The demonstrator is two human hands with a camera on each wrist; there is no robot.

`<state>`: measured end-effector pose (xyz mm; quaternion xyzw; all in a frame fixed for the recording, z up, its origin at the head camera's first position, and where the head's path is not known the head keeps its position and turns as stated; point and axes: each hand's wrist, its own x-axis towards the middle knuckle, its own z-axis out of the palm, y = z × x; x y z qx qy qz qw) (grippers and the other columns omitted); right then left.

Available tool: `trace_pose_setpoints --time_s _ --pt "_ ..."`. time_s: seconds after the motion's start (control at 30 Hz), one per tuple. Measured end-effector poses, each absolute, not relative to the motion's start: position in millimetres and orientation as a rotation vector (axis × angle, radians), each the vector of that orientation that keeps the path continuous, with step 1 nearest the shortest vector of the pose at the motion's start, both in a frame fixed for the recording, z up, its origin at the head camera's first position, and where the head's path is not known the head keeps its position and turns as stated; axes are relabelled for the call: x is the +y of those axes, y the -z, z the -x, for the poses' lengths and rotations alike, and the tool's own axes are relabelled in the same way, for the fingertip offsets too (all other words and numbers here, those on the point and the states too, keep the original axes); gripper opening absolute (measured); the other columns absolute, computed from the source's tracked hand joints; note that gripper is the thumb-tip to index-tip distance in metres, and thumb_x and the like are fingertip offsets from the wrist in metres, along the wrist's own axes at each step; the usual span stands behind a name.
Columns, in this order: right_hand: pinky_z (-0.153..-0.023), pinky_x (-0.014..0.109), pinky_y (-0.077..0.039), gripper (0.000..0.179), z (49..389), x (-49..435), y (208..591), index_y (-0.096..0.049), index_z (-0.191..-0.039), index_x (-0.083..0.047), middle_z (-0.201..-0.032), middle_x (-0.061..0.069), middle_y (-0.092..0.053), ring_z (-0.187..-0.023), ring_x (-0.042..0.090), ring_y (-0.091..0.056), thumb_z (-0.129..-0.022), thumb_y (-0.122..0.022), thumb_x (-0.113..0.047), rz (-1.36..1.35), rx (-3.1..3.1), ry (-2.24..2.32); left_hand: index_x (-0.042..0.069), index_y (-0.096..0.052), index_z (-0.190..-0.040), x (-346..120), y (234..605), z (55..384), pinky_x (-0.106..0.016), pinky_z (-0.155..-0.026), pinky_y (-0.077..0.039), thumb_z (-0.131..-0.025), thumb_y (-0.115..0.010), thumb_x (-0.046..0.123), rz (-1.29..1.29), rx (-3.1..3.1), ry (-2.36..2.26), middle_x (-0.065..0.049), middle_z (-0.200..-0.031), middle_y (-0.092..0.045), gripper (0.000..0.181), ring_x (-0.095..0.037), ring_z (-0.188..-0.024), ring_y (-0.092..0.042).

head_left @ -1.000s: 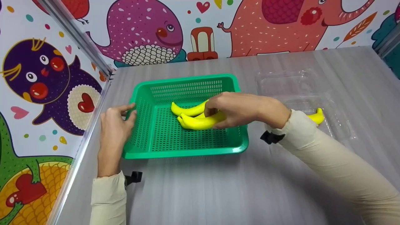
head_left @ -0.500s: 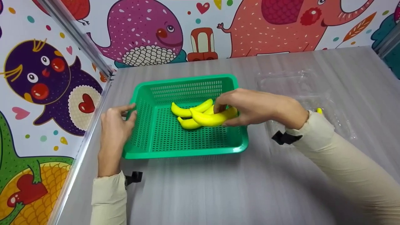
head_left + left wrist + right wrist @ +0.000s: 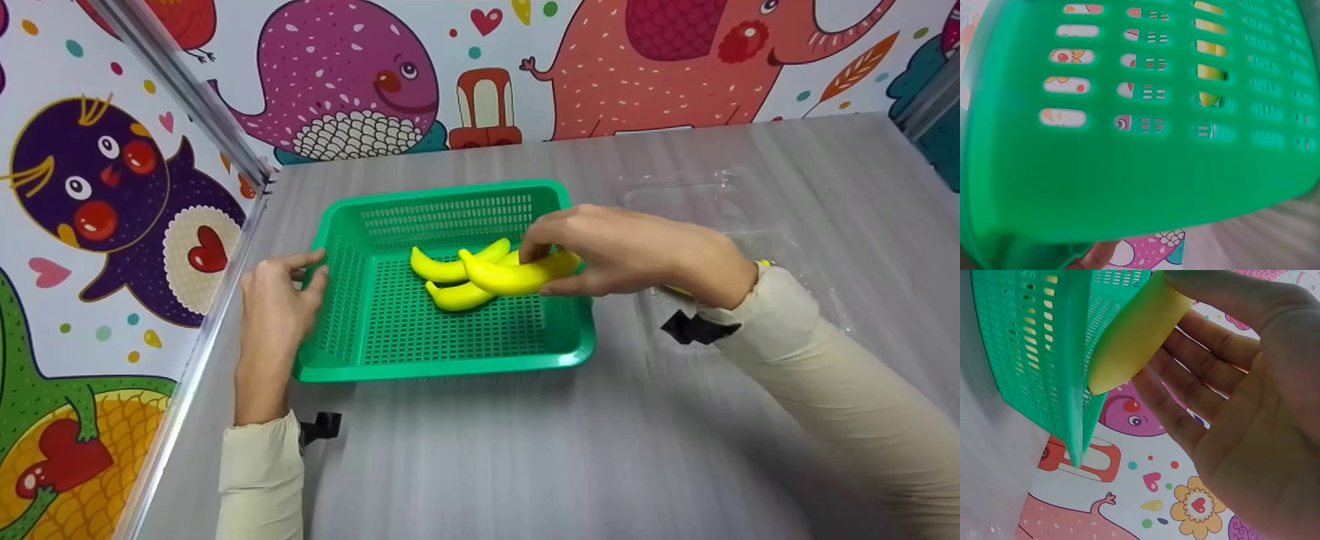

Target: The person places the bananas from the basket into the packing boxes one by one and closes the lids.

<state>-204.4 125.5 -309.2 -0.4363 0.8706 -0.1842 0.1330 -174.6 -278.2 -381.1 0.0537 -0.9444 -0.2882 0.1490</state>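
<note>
In the head view my right hand (image 3: 622, 251) pinches a yellow banana (image 3: 517, 276) between thumb and fingers, over the right part of a green plastic basket (image 3: 442, 367). The right wrist view shows the thumb on one side of that banana (image 3: 1134, 337) and the fingers on the other. Two more bananas lie on the basket floor, one curved banana (image 3: 435, 268) behind and another banana (image 3: 457, 298) in front, partly covered by the held one. My left hand (image 3: 274, 322) holds the basket's left rim with thumb and fingers; in the left wrist view the basket wall (image 3: 1129, 180) hides most of it.
Right of the basket a clear plastic tray (image 3: 814, 277) sits on the grey table (image 3: 480, 450), with bits of yellow showing beside my right wrist. Cartoon-printed walls (image 3: 345, 75) stand behind and to the left.
My right hand has drawn back right and slightly up, lifting one banana off the others. The left hand and basket stay put.
</note>
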Motion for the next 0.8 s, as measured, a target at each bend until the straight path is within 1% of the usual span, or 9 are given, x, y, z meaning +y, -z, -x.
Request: trace_pose_setpoints --time_s 0.07,0.2,0.33,0.53,0.8 --pt "-0.102 0.039 -0.062 0.042 204.3 129.7 307.2 -0.073 -0.131 -0.014 -0.128 0.002 -0.075 -0.112 0.018 -0.068 -0.094 -0.087 -0.025 1.251 2.538 0.534 0.01 -0.079 -0.131 -278.2 381.0 175.2 -0.053 -0.084 -0.061 -0.102 -0.074 0.013 -0.151 -2.714 0.83 -0.024 -0.127 -0.077 0.03 -0.04 -0.111 -0.077" --pt "-0.101 0.041 -0.063 0.042 204.0 139.0 307.8 -0.074 -0.131 -0.014 -0.127 0.001 -0.076 -0.112 0.018 -0.069 -0.092 -0.088 -0.023 1.223 2.559 0.54 0.008 -0.079 -0.13 -279.0 382.0 176.3 -0.056 -0.087 -0.061 -0.102 -0.074 0.012 -0.141 -2.71 0.838 -0.025 -0.127 -0.077 0.029 -0.043 -0.111 -0.077" --pt "-0.099 0.042 -0.064 0.04 203.6 150.2 312.5 -0.074 -0.129 -0.015 -0.125 0.0 -0.077 -0.108 0.016 -0.069 -0.092 -0.088 -0.022 1.191 2.588 0.547 0.008 -0.08 -0.129 -278.7 381.7 176.3 -0.056 -0.087 -0.061 -0.101 -0.074 0.011 -0.133 -2.701 0.841 -0.025 -0.126 -0.077 0.029 -0.043 -0.109 -0.077" --pt "-0.095 0.039 -0.065 0.038 199.5 165.8 320.8 -0.076 -0.126 -0.016 -0.119 -0.003 -0.077 -0.102 0.014 -0.069 -0.091 -0.089 -0.02 1.16 2.612 0.57 0.008 -0.08 -0.128 -278.0 381.7 175.7 -0.056 -0.087 -0.061 -0.101 -0.074 0.011 -0.128 -2.69 0.838 -0.024 -0.125 -0.078 0.028 -0.042 -0.108 -0.078" --pt "-0.094 0.036 -0.065 0.037 190.8 178.9 330.1 -0.076 -0.124 -0.018 -0.117 -0.006 -0.076 -0.103 0.011 -0.069 -0.09 -0.091 -0.022 1.15 2.607 0.625 0.008 -0.08 -0.129 -278.1 381.9 175.6 -0.054 -0.086 -0.062 -0.102 -0.074 0.011 -0.15 -2.692 0.851 -0.024 -0.126 -0.077 0.028 -0.042 -0.109 -0.077"
